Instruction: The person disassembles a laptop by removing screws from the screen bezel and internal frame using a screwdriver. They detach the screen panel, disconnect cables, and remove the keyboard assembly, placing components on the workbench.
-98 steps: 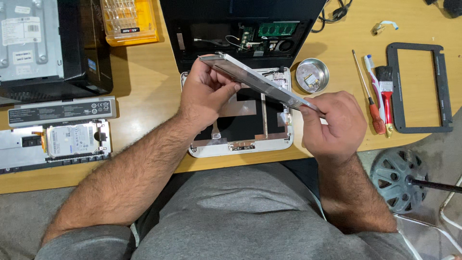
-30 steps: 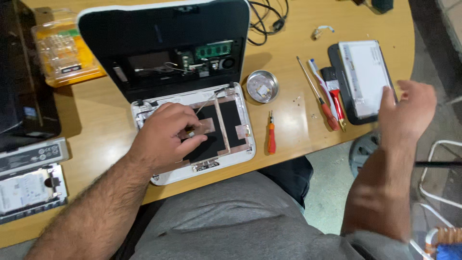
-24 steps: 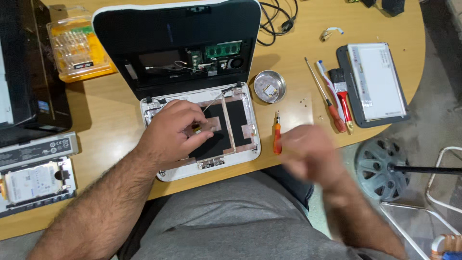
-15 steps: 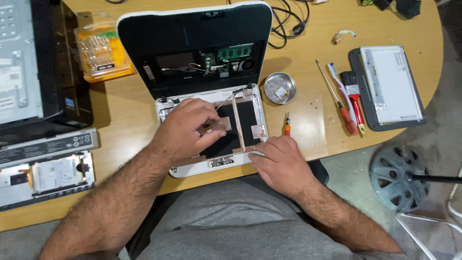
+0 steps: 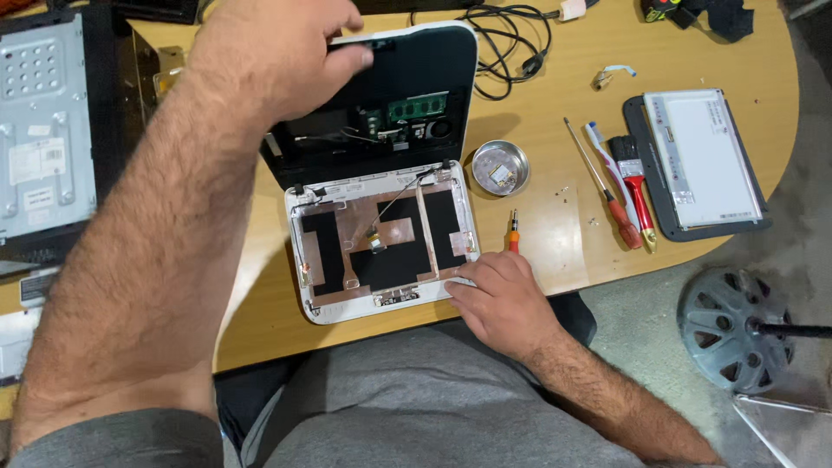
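Laptop (image 5: 381,208) sits opened up at frame centre, long axis running up-down; left hand (image 5: 277,52) grips its upper lid edge, right hand (image 5: 503,295) rests flat, fingers loose, on the lower right corner; orange screwdriver (image 5: 513,232) lies just above it.

Your opened laptop (image 5: 381,173) lies at the table's (image 5: 555,234) middle. Right of it sit a small round dish (image 5: 500,167), then screwdrivers (image 5: 607,195) and a removed screen panel (image 5: 702,160). Cables (image 5: 507,39) lie far; a computer case (image 5: 43,139) lies left.
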